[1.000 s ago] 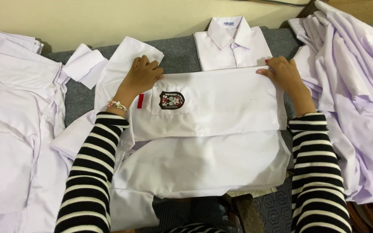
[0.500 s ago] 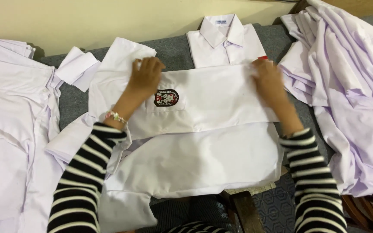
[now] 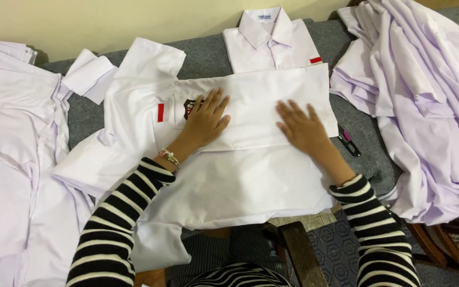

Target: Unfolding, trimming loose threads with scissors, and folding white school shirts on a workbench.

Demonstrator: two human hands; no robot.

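White shirt (image 3: pixel 251 175) lies mid-surface, its folded band running left to right. I see my left hand (image 3: pixel 205 118) and right hand (image 3: pixel 301 127) pressed flat on that fold, fingers spread, gripping nothing, both equally near.

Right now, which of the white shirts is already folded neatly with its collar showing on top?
The folded shirt at the top centre, above both hands. Its collar faces up and its sides are tucked square. The shirt under the hands is half folded; the side piles lie loose.
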